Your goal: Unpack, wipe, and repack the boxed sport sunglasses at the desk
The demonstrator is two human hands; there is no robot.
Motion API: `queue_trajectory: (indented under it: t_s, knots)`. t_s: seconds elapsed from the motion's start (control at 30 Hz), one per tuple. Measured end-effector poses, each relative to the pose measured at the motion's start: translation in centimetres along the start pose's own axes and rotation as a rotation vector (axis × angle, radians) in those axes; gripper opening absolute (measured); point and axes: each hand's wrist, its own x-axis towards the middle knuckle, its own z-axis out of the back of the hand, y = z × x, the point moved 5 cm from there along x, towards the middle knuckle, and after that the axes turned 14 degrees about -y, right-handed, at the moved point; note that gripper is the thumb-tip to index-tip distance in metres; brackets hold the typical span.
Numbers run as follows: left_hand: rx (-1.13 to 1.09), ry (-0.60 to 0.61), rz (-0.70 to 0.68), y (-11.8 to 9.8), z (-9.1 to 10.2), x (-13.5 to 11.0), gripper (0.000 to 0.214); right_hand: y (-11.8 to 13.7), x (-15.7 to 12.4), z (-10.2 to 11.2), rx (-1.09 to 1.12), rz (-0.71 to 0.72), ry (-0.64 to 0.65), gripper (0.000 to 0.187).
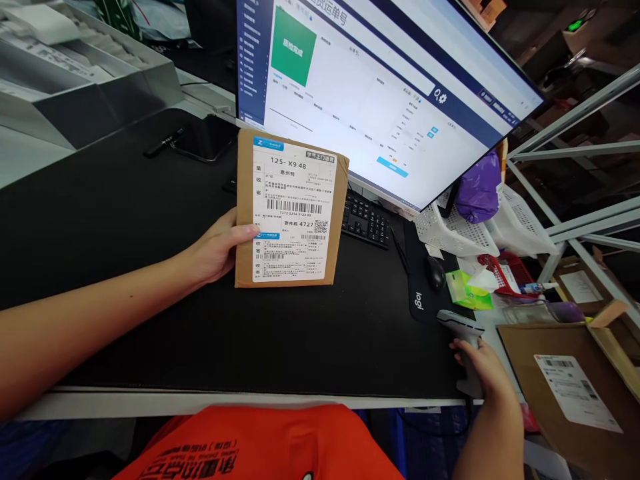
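Observation:
A small cardboard box (pixel 342 220) is held up over the black desk mat by my left hand (pixel 220 247), thumb on its front and fingers behind it. Its front carries a white shipping label (pixel 295 207) with barcodes and a QR code, facing me. At the right end of the mat, my right hand (pixel 483 363) is wrapped round the handle of a grey barcode scanner (pixel 460 323). The scanner's head points left, toward the box, and a cable runs from its base. Box and scanner are well apart.
A monitor (pixel 350 100) stands behind the box, with a keyboard (pixel 367 217) below it. A mouse (pixel 435 273), a green tissue pack (pixel 467 290) and white baskets (pixel 460 227) are at the right. A large carton (pixel 520 353) lies far right. A phone (pixel 205 139) and a grey tray (pixel 125 93) are at the left.

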Motion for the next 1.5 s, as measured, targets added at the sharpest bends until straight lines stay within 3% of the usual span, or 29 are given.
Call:
queue_trajectory:
  t_s: [0.53,1.5]
  knots:
    - [0.054,0.025,-0.022,-0.1,-0.2,-0.3,0.093,0.3,-0.2,-0.2,0.004,0.018,-0.012,0.031]
    - [0.107,0.004,-0.004,0.0,-0.1,-0.3,0.098,0.5,-0.4,-0.1,-0.021,0.027,-0.040,0.035]
